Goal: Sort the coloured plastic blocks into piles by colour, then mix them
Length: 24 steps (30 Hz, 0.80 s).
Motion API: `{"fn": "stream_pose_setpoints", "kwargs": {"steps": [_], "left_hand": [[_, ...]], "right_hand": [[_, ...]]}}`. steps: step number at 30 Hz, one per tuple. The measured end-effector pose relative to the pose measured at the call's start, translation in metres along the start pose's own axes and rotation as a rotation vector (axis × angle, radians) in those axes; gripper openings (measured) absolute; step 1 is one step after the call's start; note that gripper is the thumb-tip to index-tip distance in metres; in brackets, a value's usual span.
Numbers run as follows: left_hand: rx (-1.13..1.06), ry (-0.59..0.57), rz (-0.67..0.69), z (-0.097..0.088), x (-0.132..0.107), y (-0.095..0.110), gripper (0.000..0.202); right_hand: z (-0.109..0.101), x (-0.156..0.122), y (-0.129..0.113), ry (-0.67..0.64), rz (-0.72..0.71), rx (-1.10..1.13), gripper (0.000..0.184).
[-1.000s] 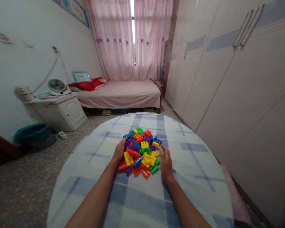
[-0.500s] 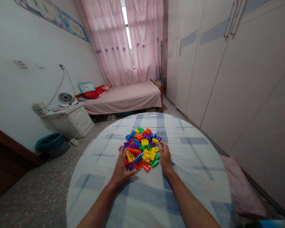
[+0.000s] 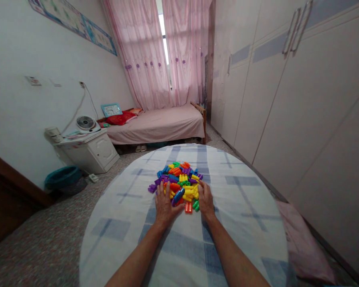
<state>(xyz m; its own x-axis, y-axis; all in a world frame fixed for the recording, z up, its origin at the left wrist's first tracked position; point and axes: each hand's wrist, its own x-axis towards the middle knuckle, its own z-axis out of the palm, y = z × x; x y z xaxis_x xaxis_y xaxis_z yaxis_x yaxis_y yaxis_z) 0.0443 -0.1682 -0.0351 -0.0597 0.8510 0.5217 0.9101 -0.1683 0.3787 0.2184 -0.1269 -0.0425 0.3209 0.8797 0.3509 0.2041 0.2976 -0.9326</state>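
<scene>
Left hand: the left hand (image 3: 164, 207) lies at seven o'clock of the heap, fingers spread apart over its near edge, thumb reaching towards the orange piece (image 3: 188, 207).
Right hand: the right hand (image 3: 206, 199) sits at four o'clock, fingers bent in against the yellow pieces (image 3: 191, 192); its fingertips are partly lost among them, so I cannot tell whether it grips one.
Between the hands: a blue piece (image 3: 178, 195) lies aslant at six o'clock, with a green piece (image 3: 196, 205) at five.
Heap: the pile of plastic pieces (image 3: 183, 177) is mid-table, ahead of both wrists; purple pieces (image 3: 152, 188) stray out at nine o'clock.
Handling: probably light, stiff and hard to break, but smooth enough to slide over one another.
Hold: one piece is best pinched across its rounded tubes; several are best cupped between both palms, low at three and nine o'clock.
Table: a checked cloth (image 3: 116, 229) covers the round top.
Room: bed (image 3: 161, 125) at twelve, wardrobe (image 3: 263, 99) at two, fan (image 3: 86, 123) at ten, bin (image 3: 62, 177) at nine.
</scene>
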Motion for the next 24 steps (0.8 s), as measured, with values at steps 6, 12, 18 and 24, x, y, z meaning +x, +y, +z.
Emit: {"fn": "stream_pose_setpoints", "kwargs": {"steps": [6,12,18,24], "left_hand": [[0.019,0.062,0.03,-0.009,-0.007,0.008,0.092],[0.012,-0.009,0.384,-0.025,-0.02,0.018,0.051],[-0.028,0.027,0.221,-0.02,-0.019,0.013,0.036],[-0.171,0.157,0.139,-0.021,-0.017,0.005,0.037]], "right_hand": [[-0.001,0.0,-0.001,-0.005,-0.001,0.0,0.042],[-0.002,0.0,-0.001,-0.006,-0.013,-0.012,0.04],[-0.003,-0.001,-0.002,-0.013,-0.019,-0.019,0.038],[-0.005,-0.002,-0.004,-0.004,-0.053,-0.063,0.039]]}}
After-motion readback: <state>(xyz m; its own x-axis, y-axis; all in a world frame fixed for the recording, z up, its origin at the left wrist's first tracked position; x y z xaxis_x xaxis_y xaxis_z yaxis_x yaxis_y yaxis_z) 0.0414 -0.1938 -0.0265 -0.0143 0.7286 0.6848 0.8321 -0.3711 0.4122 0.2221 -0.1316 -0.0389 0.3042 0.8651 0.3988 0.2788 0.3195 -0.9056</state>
